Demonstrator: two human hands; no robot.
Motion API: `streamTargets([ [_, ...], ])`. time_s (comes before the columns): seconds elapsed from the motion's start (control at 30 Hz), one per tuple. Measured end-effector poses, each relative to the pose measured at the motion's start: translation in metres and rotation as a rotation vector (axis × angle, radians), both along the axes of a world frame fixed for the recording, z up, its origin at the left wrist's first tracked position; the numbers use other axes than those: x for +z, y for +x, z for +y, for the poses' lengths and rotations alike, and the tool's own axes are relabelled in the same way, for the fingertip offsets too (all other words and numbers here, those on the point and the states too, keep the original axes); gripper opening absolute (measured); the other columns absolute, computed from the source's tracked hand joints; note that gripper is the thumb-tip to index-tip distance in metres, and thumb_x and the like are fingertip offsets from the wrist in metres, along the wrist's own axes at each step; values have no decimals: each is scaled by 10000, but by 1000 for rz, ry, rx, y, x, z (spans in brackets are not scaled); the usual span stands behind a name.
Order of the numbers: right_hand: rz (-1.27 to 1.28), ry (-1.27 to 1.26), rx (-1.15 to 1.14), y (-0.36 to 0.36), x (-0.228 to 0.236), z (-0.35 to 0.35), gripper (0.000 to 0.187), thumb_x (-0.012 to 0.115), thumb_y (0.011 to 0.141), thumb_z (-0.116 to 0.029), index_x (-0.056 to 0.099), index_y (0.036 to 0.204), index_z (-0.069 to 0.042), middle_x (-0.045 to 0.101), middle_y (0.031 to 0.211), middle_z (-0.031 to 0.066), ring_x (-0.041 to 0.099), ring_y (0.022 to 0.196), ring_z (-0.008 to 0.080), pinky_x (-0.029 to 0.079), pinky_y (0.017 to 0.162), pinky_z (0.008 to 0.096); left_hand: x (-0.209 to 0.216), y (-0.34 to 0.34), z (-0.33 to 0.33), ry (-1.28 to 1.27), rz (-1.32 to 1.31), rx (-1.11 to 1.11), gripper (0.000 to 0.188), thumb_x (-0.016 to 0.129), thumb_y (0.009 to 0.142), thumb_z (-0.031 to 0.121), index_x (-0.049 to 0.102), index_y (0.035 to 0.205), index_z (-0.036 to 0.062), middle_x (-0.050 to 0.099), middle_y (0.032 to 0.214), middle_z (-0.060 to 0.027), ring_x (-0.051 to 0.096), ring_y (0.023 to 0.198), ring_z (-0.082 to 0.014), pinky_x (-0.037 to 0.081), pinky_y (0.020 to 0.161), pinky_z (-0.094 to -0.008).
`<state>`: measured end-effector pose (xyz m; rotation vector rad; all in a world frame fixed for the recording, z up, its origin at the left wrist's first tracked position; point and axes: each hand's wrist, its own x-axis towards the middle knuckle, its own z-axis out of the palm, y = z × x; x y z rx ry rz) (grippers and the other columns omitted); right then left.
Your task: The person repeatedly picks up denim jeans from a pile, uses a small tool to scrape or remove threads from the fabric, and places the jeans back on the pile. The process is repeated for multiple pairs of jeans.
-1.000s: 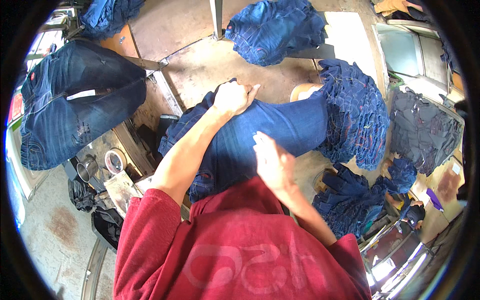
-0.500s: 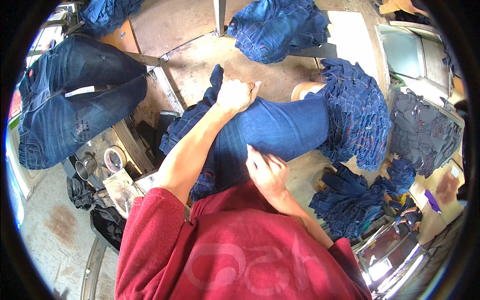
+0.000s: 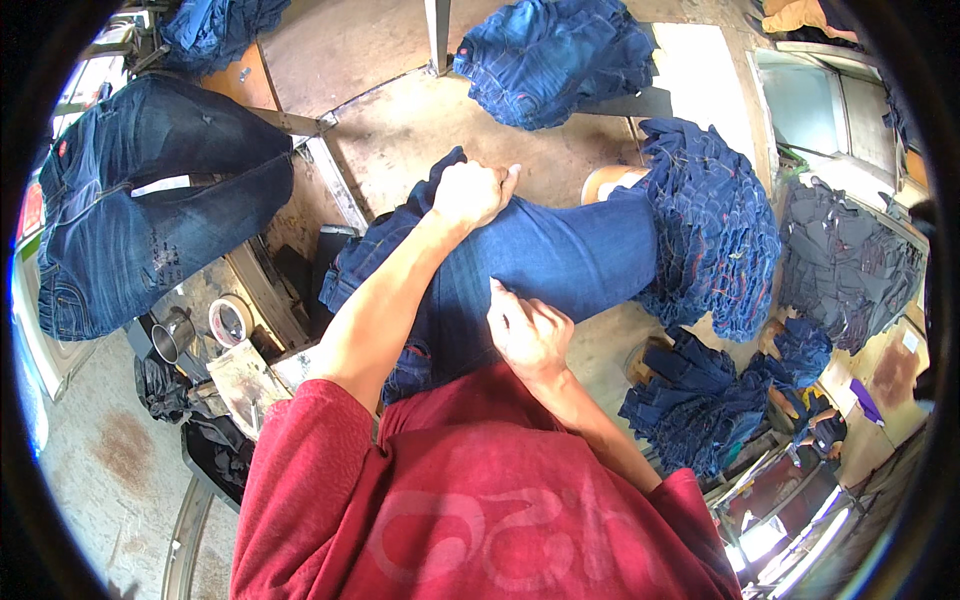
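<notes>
Clamped on the upper edge of the blue jeans, the left hand is a fist; the right hand curls over them, pinching or not I cannot tell. Dark jeans lie at left, then a metal cup and tape roll; the left forearm hides part of the blue jeans, and a denim stack adjoins their right end. Before the red shirt, they look bunched at left, smooth and paler rightward

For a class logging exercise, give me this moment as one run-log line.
left hand: closed on far edge of blue jeans | right hand: partly curled over blue jeans, contact unclear | denim pile: at their right end
</notes>
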<state>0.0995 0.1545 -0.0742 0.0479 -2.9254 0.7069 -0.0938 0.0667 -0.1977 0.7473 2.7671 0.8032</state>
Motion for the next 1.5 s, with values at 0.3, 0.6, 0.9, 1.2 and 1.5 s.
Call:
streamTargets([
  [0.3,32,-138,-78,4,4,3,167,806,887,-30,802,1036,-105,727,719,53,662,537,202,543,517,337,-9,-2,0,26,11,-33,520,606,1072,444,802,729,105,698,614,-197,733,573,-346,595,581,-459],
  [0.6,27,-96,-50,20,13,7,271,801,862,-71,805,1131,-106,689,685,-2,640,540,189,538,513,352,-9,0,1,31,47,-26,502,641,1056,417,781,690,103,689,590,-178,721,543,-336,588,567,-447],
  [0.9,-97,-36,5,10,12,13,169,800,887,-42,804,1042,-108,699,683,22,659,541,178,533,517,335,-7,1,0,11,39,-23,511,630,1060,430,788,697,107,693,599,-180,725,555,-338,594,569,-452],
  [1.2,-59,-42,-17,12,8,13,230,776,890,-58,784,1113,-113,657,655,21,647,535,195,528,493,352,-5,0,1,-26,-21,-16,519,610,1068,446,798,720,110,717,647,-196,747,610,-356,610,618,-467],
  [1.5,-46,-34,-48,13,11,9,249,780,891,-49,784,1135,-99,666,658,28,660,539,201,544,504,354,-7,1,0,19,45,-26,492,630,1059,417,796,716,106,694,602,-187,720,551,-351,599,594,-456],
])
